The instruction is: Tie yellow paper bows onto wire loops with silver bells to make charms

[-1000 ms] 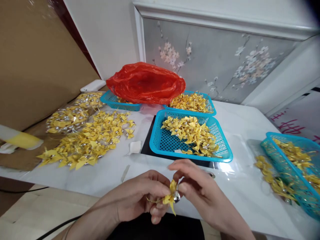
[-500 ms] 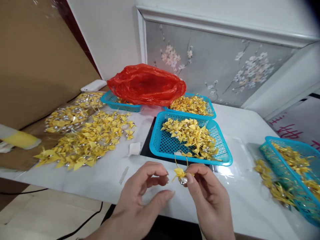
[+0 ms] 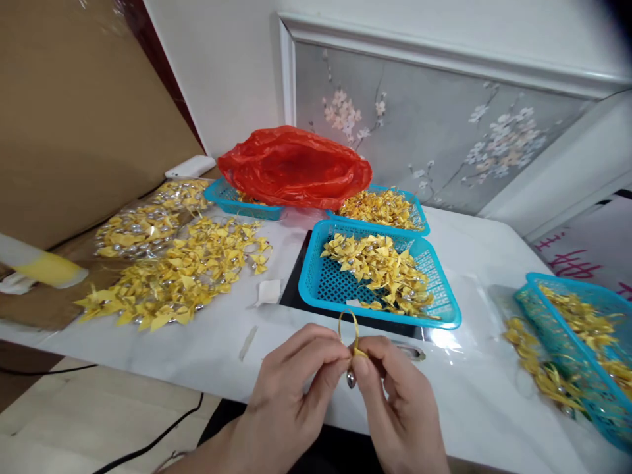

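Observation:
Between my two hands, just in front of the middle basket, is a small bell ornament (image 3: 351, 378): a silver bell with a yellow ribbon bow and a thin gold loop standing up above it. My left hand (image 3: 296, 385) is closed, its thumb and forefinger pinching at the left side of the ornament. On the other side, the thumb and fingers of my right hand (image 3: 402, 401) grip the yellow ribbon. Fingertips hide most of the bow. A heap of similar yellow ornaments lies in the blue basket (image 3: 307, 270) behind my hands.
More ornaments form a loose pile (image 3: 187, 276) at left, beside filled clear bags (image 3: 141, 230). A red plastic bag (image 3: 296, 168) rests over the back baskets. Another blue basket (image 3: 573, 355) stands at right. A metal tool (image 3: 415, 353) lies partly behind my right hand.
My left hand has moved right and closed from an open curve onto the ornament. The ornament has turned, its bell now hanging below the fingertips. The view has shifted slightly.

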`<state>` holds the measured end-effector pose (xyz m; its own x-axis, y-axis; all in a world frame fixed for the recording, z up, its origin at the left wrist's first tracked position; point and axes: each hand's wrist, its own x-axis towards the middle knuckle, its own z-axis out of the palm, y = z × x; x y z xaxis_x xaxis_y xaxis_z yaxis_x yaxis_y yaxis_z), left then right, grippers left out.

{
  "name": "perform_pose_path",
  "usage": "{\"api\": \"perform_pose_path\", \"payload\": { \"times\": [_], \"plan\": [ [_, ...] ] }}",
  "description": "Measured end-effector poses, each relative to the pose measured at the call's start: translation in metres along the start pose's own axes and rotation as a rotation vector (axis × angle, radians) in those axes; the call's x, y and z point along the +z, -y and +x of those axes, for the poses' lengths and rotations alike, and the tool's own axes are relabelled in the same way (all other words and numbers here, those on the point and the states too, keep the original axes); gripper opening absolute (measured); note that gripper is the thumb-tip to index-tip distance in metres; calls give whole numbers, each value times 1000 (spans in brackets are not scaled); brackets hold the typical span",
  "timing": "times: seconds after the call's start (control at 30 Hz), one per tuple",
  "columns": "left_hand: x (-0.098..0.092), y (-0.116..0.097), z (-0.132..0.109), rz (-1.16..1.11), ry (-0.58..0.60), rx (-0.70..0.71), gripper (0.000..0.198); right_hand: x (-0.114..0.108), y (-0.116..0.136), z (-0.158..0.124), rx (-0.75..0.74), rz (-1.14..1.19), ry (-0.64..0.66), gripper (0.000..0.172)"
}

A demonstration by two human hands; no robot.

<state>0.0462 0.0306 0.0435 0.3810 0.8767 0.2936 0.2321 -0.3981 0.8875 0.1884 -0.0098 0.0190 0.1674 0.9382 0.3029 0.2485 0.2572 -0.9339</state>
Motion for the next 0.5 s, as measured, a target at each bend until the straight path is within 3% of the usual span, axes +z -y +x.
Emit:
{"api": "perform_pose_path", "payload": {
  "times": [0.1,0.23,0.3,0.43,0.5],
  "plan": [
    [3,-3,2,-189,21,-168,20,4,0,1,-15,-15,-53,22],
    [11,-8,5,-732,33,-498,30,12,-7,-1,-23,68,-130,22],
    [17,-8,5,-949,7,-590,31,16,-12,-2,29,184,-141,21],
    [24,-4,2,-1106,-27,-656,28,19,-19,-3,126,377,-162,24],
    [22,-3,1,-1098,14,-702,26,17,-20,-2,137,385,-159,24]
  ]
}}
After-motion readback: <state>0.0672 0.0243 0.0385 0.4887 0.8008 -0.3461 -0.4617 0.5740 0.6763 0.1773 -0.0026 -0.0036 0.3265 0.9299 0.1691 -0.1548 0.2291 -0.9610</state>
